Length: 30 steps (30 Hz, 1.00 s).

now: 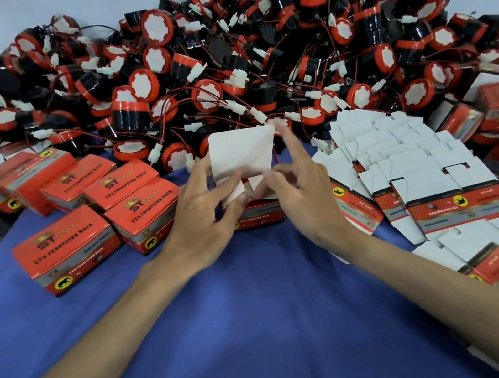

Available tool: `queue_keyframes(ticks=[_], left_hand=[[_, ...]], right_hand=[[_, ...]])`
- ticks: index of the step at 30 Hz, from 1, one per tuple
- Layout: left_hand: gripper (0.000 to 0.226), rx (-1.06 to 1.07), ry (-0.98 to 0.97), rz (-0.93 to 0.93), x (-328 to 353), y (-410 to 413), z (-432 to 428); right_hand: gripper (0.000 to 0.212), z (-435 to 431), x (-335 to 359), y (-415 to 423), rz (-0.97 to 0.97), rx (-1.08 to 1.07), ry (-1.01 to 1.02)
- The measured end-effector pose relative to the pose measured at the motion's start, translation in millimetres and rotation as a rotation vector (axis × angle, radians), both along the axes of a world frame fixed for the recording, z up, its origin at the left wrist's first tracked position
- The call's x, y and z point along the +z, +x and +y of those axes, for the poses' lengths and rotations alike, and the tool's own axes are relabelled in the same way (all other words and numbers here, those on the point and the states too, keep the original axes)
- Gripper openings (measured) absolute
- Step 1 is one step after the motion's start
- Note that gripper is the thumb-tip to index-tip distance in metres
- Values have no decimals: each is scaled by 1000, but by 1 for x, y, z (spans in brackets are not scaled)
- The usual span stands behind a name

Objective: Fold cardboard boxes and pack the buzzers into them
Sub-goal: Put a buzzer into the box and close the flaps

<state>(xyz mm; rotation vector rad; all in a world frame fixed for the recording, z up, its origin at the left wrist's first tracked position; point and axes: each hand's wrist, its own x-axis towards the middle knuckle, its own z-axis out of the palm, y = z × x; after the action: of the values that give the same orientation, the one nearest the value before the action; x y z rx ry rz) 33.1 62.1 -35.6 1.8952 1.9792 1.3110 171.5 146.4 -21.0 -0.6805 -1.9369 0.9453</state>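
Left arm: bare forearm reaching in from the near left corner of the tabletop, angled toward the middle; the left hand lies back up with its fingers curled inward.
Left grip: narrow; thumb and fingertips pinch a small white side flap of the red printed cardboard box.
Right arm: bare forearm coming in from the near right corner, meeting the left at the middle; the right hand shows its back to the camera.
Right grip: narrow; thumb and lower fingers pinch the opposite small flap, while the forefinger stretches up to the top right corner of the tall white lid flap, which stands upright.
Box: stands on the blue cloth about mid-tabletop, between both hands, top open; its contents are hidden.
Buzzers: a heap of round black-and-red plastic buzzers with thin wires and white plugs, along the far edge.
Closed boxes: a cluster of red closed cardboard boxes toward the left edge.
Blanks: flat white-and-red cardboard blanks, overlapping, toward the right edge.
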Motion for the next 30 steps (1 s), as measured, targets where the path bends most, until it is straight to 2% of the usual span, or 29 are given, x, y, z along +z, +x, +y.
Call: queue_keyframes(ticks=[3, 6, 8, 10, 13, 15, 16, 18, 21, 28, 30], left_hand=[[52, -21, 10, 0, -2, -1, 2], [34, -26, 79, 2, -5, -4, 4], [28, -29, 130, 3, -8, -6, 5], [22, -31, 157, -110, -8, -6, 5], [48, -90, 262, -306, -6, -4, 4], [61, -112, 226, -333, -5, -4, 3], [59, -106, 175, -320, -3, -5, 2], [40, -84, 104, -263, -3, -8, 3], [26, -74, 111, -200, -2, -10, 3], [29, -83, 146, -88, -1, -13, 3], [32, -82, 152, -29, -1, -14, 2]], right_hand=[[41, 4, -2, 1, 156, 133, -199], [4, 3, -2, 1, 223, 153, -199], [14, 2, -2, 1, 224, 142, -182], [17, 1, -2, 1, 225, 146, -182], [14, 2, -2, 3, 239, 174, -207], [13, 2, -3, 5, 228, 185, -205], [12, 2, -3, 6, 212, 191, -196], [15, 1, -4, 7, 182, 208, -186], [20, 1, -5, 8, 164, 238, -215], [23, 1, -9, 7, 121, 147, -113], [20, 0, -11, 6, 86, 77, -23]])
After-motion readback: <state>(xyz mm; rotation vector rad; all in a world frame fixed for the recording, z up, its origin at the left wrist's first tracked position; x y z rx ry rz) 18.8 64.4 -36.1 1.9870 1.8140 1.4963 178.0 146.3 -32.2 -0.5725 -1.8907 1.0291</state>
